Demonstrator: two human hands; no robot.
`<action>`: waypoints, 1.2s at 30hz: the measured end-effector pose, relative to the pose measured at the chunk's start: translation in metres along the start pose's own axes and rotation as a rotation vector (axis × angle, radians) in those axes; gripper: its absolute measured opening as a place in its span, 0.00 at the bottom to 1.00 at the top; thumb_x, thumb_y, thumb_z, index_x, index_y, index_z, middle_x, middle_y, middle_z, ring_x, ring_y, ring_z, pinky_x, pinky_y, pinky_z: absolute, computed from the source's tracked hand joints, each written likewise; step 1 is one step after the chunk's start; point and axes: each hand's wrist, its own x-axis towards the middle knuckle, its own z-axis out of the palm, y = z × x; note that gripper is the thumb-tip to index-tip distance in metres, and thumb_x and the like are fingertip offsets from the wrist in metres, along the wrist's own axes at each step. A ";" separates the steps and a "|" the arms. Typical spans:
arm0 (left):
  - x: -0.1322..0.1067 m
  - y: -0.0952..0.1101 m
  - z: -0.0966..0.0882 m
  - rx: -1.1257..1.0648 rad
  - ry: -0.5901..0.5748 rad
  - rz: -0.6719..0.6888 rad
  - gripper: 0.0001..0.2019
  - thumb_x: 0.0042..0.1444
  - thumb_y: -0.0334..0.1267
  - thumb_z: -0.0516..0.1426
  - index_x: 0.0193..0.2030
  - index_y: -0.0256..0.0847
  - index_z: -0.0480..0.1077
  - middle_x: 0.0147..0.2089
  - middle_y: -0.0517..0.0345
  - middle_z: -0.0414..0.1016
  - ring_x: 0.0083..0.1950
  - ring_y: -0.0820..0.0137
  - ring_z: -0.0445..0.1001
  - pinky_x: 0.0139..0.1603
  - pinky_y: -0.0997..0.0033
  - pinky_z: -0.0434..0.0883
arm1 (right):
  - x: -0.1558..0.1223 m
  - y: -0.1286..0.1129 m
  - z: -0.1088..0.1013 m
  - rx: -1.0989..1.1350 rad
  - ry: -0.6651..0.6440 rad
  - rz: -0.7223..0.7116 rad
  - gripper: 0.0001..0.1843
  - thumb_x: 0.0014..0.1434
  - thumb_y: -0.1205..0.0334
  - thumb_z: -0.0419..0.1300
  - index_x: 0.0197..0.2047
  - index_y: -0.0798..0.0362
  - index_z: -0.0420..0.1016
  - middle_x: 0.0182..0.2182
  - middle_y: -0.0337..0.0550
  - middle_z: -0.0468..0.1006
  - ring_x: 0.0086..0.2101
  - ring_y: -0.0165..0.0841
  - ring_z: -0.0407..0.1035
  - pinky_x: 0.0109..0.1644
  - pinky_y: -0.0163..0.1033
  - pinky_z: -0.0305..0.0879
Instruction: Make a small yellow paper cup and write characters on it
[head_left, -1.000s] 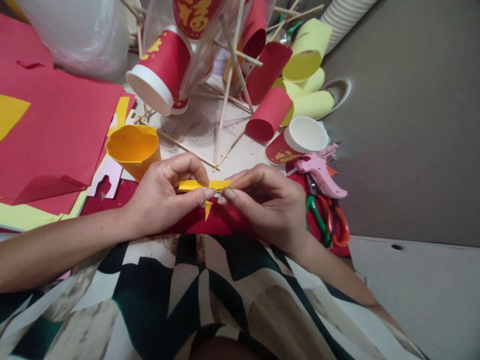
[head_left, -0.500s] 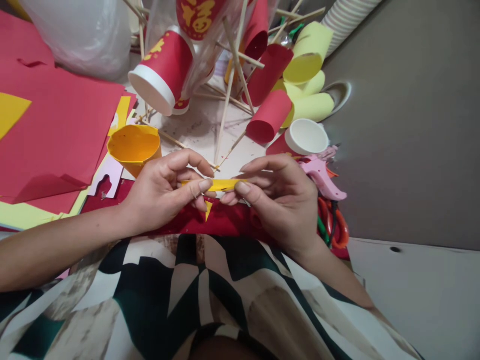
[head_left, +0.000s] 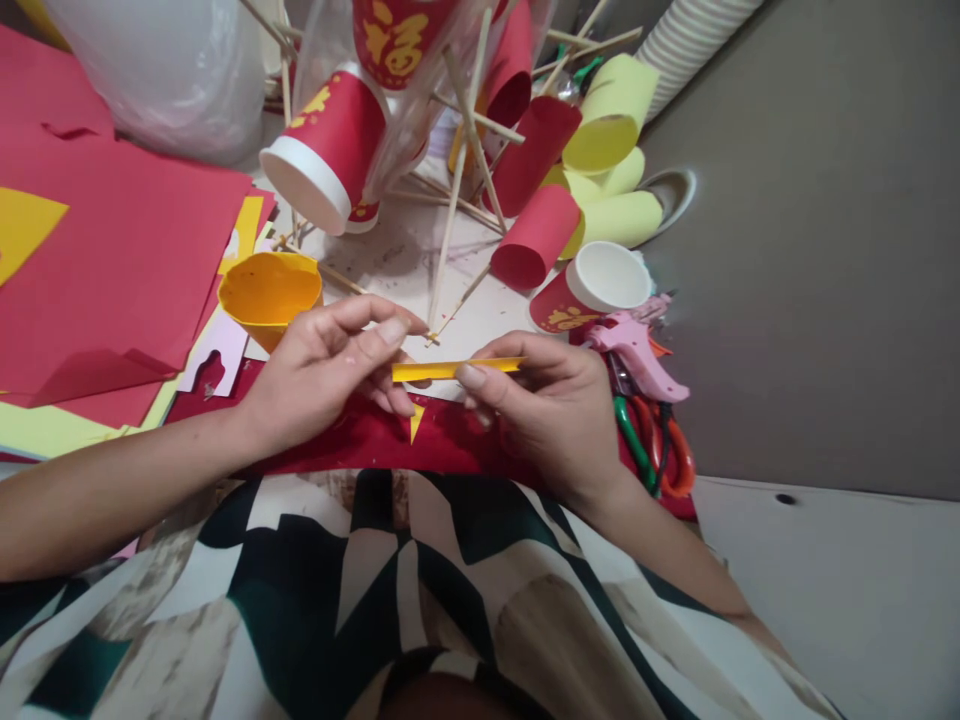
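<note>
A narrow, creased yellow paper strip (head_left: 425, 372) is pinched between the thumb and fingers of my right hand (head_left: 559, 410). Its left end lies in front of the fingertips of my left hand (head_left: 330, 360). The left thumb is lifted off the strip and the fingers are loosely apart; whether a fingertip touches the strip from behind is hard to see. Below the hands, a small yellow paper triangle (head_left: 416, 424) lies on the red cloth (head_left: 345, 440). A yellow paper cup shape (head_left: 270, 295) stands just beyond my left hand.
Red paper sheets (head_left: 127, 260) are stacked at left. Wooden sticks (head_left: 450, 215) stand joined in the middle. Red-and-white paper cups (head_left: 330, 140), red paper tubes (head_left: 536, 235) and yellow tubes (head_left: 611, 110) crowd the back. A pink glue gun (head_left: 637, 350) and orange-handled scissors (head_left: 681, 460) lie at right.
My left thumb has let go of the strip and moved up. My right hand has shifted slightly left and down, still holding the strip, and more of the strip shows.
</note>
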 end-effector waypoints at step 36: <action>-0.005 0.000 0.005 0.097 -0.240 -0.140 0.17 0.59 0.48 0.64 0.29 0.36 0.71 0.22 0.59 0.77 0.19 0.76 0.74 0.21 0.82 0.72 | -0.003 -0.002 -0.001 0.070 -0.235 0.133 0.21 0.52 0.45 0.72 0.22 0.53 0.76 0.17 0.35 0.77 0.15 0.24 0.68 0.19 0.27 0.66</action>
